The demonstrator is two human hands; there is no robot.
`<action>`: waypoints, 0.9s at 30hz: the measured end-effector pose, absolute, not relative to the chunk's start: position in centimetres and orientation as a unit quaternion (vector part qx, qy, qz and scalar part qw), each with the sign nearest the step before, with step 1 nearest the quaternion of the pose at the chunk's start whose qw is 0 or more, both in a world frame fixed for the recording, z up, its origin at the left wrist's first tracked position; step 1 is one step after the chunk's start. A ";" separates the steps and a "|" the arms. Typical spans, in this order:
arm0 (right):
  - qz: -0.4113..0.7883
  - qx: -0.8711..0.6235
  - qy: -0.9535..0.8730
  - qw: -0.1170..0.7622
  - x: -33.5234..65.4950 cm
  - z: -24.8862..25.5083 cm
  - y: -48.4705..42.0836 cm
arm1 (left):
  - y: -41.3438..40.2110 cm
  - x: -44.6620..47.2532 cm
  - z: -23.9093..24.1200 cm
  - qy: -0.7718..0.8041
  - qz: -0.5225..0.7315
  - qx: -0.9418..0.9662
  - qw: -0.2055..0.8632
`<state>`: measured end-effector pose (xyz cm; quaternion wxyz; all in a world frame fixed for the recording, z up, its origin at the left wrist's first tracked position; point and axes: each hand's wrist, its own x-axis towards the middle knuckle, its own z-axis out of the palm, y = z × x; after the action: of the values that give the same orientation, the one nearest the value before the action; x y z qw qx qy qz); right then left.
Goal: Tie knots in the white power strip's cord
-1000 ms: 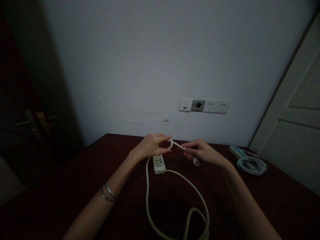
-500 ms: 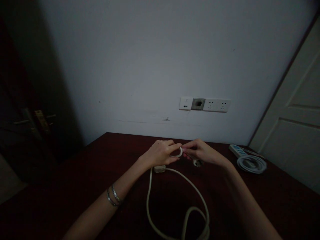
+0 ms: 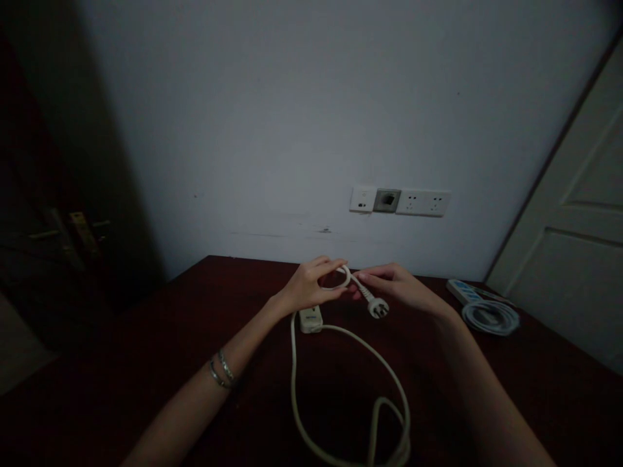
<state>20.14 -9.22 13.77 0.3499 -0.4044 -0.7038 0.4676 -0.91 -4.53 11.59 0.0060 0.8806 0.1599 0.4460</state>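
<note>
Mid-frame, your left hand pinches one small loop of cord; your right hand's narrowed fingers meet it beside the plug (whether gripping, I can't tell). Lower centre, the longer stretch, joined to the power strip, lies loose, unwound.

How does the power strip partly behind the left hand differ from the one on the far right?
The left hand partly hides the middle strip; the right strip lies well away from that hand. The middle strip's cord spreads in loose loops; by the right strip sits a gathered coil. The middle strip shows a small blue mark; the right strip has larger blue patches. Both are pale.
</note>
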 end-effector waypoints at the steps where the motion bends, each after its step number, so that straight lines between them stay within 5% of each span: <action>1: 0.481 -0.405 -0.693 0.352 20.3 13.7 -9.3 | -4.5 -1.0 11.7 0.164 0.449 0.878 0.009; 12: 0.481 -0.430 -0.690 0.328 21.3 13.4 -8.8 | -4.0 -1.8 12.5 0.177 0.451 0.871 0.084; 27: 0.419 -0.478 -0.671 0.381 20.2 12.5 -7.6 | -5.3 -0.6 11.7 0.138 0.329 0.934 0.023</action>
<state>20.18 -7.57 12.54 0.3808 -0.4782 -0.6711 0.4194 -0.57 -5.34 11.74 0.0233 0.9338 0.1380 0.3293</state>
